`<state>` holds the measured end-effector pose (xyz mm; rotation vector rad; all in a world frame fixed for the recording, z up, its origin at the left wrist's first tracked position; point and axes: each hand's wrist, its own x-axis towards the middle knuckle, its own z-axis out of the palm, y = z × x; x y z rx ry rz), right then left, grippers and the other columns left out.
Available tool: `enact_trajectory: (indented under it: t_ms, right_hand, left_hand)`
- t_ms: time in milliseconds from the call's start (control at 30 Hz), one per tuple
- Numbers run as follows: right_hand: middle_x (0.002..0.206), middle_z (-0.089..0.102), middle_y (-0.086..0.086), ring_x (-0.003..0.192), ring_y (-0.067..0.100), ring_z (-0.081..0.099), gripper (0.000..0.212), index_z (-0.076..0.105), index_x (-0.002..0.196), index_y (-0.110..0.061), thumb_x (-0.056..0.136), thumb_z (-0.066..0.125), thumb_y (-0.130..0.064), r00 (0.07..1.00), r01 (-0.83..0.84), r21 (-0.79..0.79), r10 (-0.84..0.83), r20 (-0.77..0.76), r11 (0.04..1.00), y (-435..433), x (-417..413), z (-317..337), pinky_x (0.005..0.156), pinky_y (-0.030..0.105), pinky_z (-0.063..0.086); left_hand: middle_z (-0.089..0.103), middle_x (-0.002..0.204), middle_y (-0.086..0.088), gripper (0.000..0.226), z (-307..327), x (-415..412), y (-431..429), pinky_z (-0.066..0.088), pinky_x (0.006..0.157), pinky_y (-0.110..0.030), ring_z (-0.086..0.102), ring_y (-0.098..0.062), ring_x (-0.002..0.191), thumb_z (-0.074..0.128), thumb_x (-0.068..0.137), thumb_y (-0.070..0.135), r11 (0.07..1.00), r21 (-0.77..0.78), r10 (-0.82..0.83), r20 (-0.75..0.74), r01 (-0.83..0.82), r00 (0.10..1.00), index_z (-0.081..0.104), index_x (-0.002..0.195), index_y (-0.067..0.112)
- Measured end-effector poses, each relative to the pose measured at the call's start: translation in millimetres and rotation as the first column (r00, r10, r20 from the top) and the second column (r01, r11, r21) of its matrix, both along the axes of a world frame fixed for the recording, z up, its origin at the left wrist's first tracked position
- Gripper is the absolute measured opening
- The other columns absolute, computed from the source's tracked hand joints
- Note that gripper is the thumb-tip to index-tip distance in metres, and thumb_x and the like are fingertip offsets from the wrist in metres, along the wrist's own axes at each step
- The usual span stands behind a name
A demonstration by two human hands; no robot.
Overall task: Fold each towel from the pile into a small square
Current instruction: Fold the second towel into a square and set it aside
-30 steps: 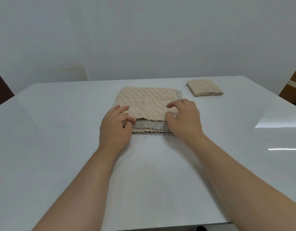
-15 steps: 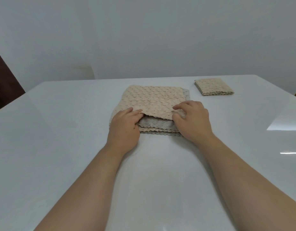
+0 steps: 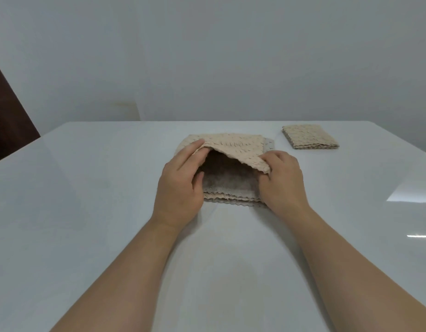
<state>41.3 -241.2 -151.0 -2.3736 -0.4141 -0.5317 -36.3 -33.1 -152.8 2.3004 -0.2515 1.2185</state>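
A pile of textured towels (image 3: 227, 196) lies flat in the middle of the white table (image 3: 87, 188). Its top beige towel (image 3: 233, 144) is lifted at the near edge, showing a grey towel beneath. My left hand (image 3: 181, 185) pinches the top towel's near left corner. My right hand (image 3: 281, 185) pinches its near right corner. A beige towel folded into a small square (image 3: 310, 138) lies at the far right of the table.
A plain pale wall (image 3: 207, 56) stands behind the table's far edge. Something dark brown (image 3: 8, 121) shows at the far left. Light glares off the tabletop at the right.
Both hands have taken hold of the top towel's near corners and raised its near edge off the pile, uncovering the grey towel below.
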Motion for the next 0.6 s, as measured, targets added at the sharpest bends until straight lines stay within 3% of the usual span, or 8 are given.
enact_trajectory:
  t_ms: [100,133,200,267,333,400,500,600]
  right_hand:
    - [0.118,0.062,0.007,0.112,0.028,0.051,0.043,0.058,0.123,-0.011,0.082,0.045,-0.008,0.998,-0.057,0.189,0.058,-0.001,0.98,2,-6,6,0.095,0.04,0.044]
    - [0.112,0.063,0.006,0.106,0.026,0.053,0.038,0.056,0.119,-0.014,0.083,0.043,-0.011,0.996,-0.077,0.243,0.083,-0.017,0.967,2,-9,9,0.089,0.04,0.045]
    - [0.1,0.064,0.002,0.093,0.024,0.057,0.021,0.051,0.109,-0.02,0.09,0.047,-0.013,0.99,-0.115,0.318,0.134,-0.036,0.941,1,-15,11,0.075,0.037,0.044]
    - [0.094,0.065,-0.006,0.083,0.017,0.06,0.018,0.046,0.105,-0.026,0.093,0.058,-0.018,0.984,-0.144,0.367,0.171,-0.043,0.919,1,-19,12,0.067,0.033,0.043]
    - [0.099,0.067,-0.012,0.088,0.008,0.064,0.035,0.041,0.107,-0.031,0.089,0.072,-0.034,0.982,-0.147,0.392,0.181,-0.05,0.908,2,-22,13,0.069,0.03,0.049]
    - [0.108,0.066,-0.013,0.095,0.006,0.063,0.05,0.037,0.11,-0.033,0.084,0.079,-0.038,0.984,-0.137,0.387,0.169,-0.051,0.912,3,-22,12,0.077,0.027,0.051]
    - [0.11,0.064,-0.008,0.096,0.014,0.062,0.049,0.033,0.113,-0.032,0.089,0.075,-0.028,0.989,-0.104,0.385,0.136,-0.056,0.917,3,-20,11,0.081,0.032,0.049]
    - [0.106,0.065,-0.002,0.093,0.022,0.062,0.035,0.034,0.113,-0.03,0.096,0.064,-0.021,0.994,-0.091,0.358,0.106,-0.024,0.929,-1,-15,10,0.074,0.034,0.046]
  left_hand:
    - [0.059,0.127,0.0,0.052,0,-1,1,0.043,0.104,-0.018,0.055,-0.011,0.119,0.056,0.079,-0.019,0.992,-0.107,0.067,0.021,-0.064,0.998,0.066,0.122,0.008]
    - [0.057,0.123,0.004,0.051,0,-2,2,0.045,0.101,-0.019,0.054,-0.009,0.114,0.056,0.079,-0.018,0.983,-0.159,0.09,-0.015,-0.092,0.996,0.062,0.121,0.01]
    - [0.056,0.125,0.009,0.047,-1,-1,5,0.047,0.101,-0.03,0.055,-0.012,0.115,0.059,0.086,-0.003,0.965,-0.196,0.15,-0.144,-0.176,0.978,0.056,0.129,0.016]
    - [0.062,0.128,0.006,0.033,-7,4,11,0.047,0.1,-0.039,0.057,-0.019,0.118,0.056,0.094,0.019,0.956,-0.12,0.231,-0.261,-0.269,0.937,0.058,0.127,0.02]
    - [0.067,0.104,0.003,0.021,-10,8,16,0.05,0.085,-0.042,0.061,-0.024,0.101,0.044,0.097,0.032,0.952,-0.088,0.254,-0.306,-0.293,0.918,0.061,0.097,0.02]
    - [0.062,0.08,0.004,0.023,-10,8,17,0.046,0.067,-0.036,0.057,-0.016,0.077,0.041,0.099,0.026,0.94,-0.193,0.216,-0.295,-0.28,0.931,0.052,0.081,0.018]
    - [0.05,0.065,0.013,0.019,-1,-1,7,0.032,0.053,-0.019,0.048,-0.005,0.058,0.044,0.105,0.013,0.916,-0.328,0.154,-0.24,-0.23,0.959,0.049,0.089,0.024]
    - [0.058,0.078,0.017,0.014,6,-6,1,0.037,0.058,-0.013,0.055,0.004,0.071,0.043,0.106,0.015,0.915,-0.376,0.075,-0.194,-0.144,0.978,0.051,0.105,0.027]
